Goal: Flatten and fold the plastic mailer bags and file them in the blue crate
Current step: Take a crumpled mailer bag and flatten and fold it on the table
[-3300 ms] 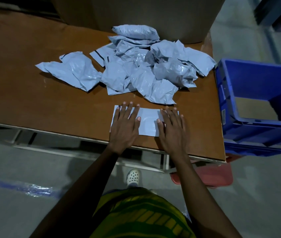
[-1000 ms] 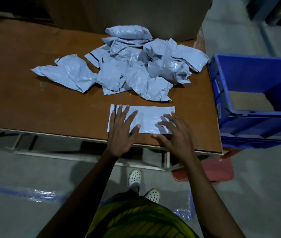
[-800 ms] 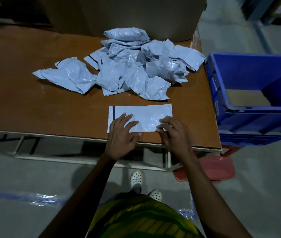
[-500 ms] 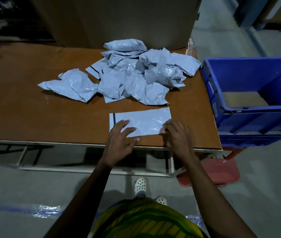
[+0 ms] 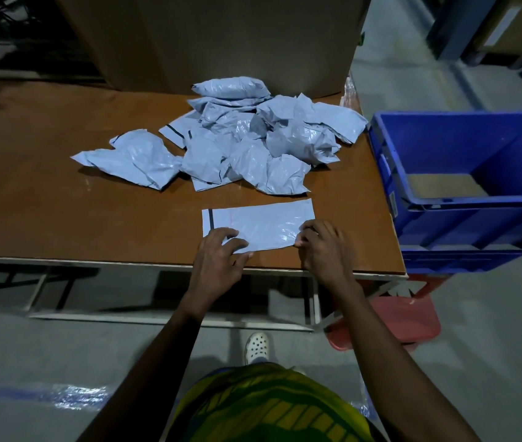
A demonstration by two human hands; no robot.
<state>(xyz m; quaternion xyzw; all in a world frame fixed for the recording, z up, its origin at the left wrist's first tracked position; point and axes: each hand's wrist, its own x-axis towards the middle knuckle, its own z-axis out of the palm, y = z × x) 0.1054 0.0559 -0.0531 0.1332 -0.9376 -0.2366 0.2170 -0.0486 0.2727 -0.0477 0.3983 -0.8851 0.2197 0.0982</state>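
1. The flattened mailer (image 5: 258, 226) lies left of the blue crate (image 5: 460, 224); the crumpled pile (image 5: 246, 154) lies left of the crate too, farther back.
2. The right hand (image 5: 323, 247) pinches the mailer's crate-side corner. The left hand (image 5: 218, 260) rests bent fingers on it, grip unclear.
3. Risk: the slick film may slip, skewing the fold.

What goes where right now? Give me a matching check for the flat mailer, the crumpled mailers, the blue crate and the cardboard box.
Things:
1. flat mailer
2. crumpled mailers
3. blue crate
4. cardboard box

Places:
A. off the right end of the table
B. behind the heap, at the table's far side
C. heaped mid-table
D. lying smooth at the table's near edge

Pairs: 1-D, 2-C, 3-A, 4-B.
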